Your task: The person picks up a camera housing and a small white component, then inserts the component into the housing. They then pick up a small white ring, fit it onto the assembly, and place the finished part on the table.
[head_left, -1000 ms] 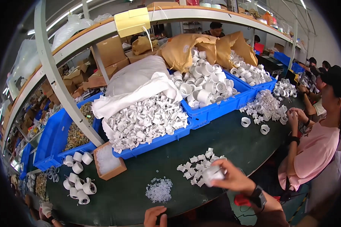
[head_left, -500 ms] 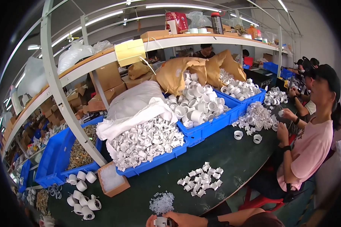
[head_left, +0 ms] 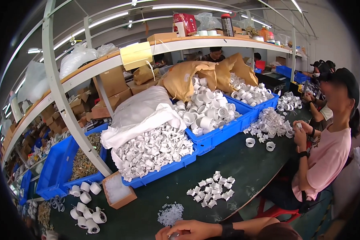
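Note:
At the lower edge, my left hand [head_left: 162, 233] is closed round a white cylindrical plastic housing, now almost wholly covered by fingers; only a greyish bit shows. My right hand [head_left: 195, 229] lies over it, fingers curled in and pressed together; whatever they pinch is too small or hidden to name. Just beyond my hands sits a small pile of translucent plastic rings [head_left: 171, 214]. Farther right lies a group of white bracket-like plastic pieces [head_left: 213, 189]. To the left, several white cylindrical housings [head_left: 85, 216] are heaped on the dark green table [head_left: 148, 202].
A cardboard box [head_left: 121, 199] with translucent bits stands beside a blue crate [head_left: 164, 173] of white clips. Behind are blue crates [head_left: 220, 135] of white cups. A shelf post [head_left: 74, 108] rises at left. A co-worker in pink [head_left: 324, 160] sits right, handling a small white part.
My right hand has moved over the white housing, hiding most of it, its knuckles higher than before. The co-worker's hands have come together round a small part.

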Action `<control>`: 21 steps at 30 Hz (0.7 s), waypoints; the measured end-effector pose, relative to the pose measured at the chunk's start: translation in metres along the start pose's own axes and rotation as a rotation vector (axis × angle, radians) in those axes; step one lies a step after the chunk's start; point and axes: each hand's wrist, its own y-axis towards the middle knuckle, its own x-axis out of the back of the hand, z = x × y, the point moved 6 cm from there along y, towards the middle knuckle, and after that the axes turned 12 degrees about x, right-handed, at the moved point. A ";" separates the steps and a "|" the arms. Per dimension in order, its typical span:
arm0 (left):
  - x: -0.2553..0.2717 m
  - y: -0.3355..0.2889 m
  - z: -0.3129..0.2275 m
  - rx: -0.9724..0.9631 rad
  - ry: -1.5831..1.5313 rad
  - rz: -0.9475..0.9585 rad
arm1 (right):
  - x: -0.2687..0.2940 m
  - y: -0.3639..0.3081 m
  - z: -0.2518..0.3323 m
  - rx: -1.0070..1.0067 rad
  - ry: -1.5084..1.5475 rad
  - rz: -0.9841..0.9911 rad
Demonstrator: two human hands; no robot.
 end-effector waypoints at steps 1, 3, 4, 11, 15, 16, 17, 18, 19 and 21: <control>-0.002 0.002 -0.002 -0.010 0.013 -0.013 | 0.000 0.002 0.009 0.110 -0.020 -0.106; -0.005 0.006 -0.001 0.025 0.034 0.031 | 0.002 0.005 0.002 0.084 -0.046 -0.084; -0.006 0.005 0.001 0.076 0.064 0.059 | 0.000 0.005 0.001 0.059 -0.054 -0.044; -0.003 -0.002 0.013 0.042 0.020 -0.059 | 0.008 0.002 0.004 0.045 0.037 -0.180; -0.001 0.001 0.007 0.086 -0.026 -0.017 | 0.005 -0.010 -0.008 -0.038 0.122 -0.304; -0.002 0.001 0.004 0.081 -0.029 0.011 | 0.003 -0.011 -0.010 -0.040 0.123 -0.309; -0.001 0.002 0.002 0.083 -0.029 0.014 | 0.001 -0.013 -0.012 -0.049 0.144 -0.330; 0.000 0.003 -0.003 0.054 0.018 0.024 | 0.000 -0.014 -0.015 -0.058 0.166 -0.351; 0.000 0.004 -0.006 0.024 0.066 0.035 | -0.001 -0.015 -0.017 -0.062 0.169 -0.353; 0.002 0.004 -0.009 -0.029 0.078 0.038 | -0.005 -0.018 -0.024 -0.099 0.292 -0.369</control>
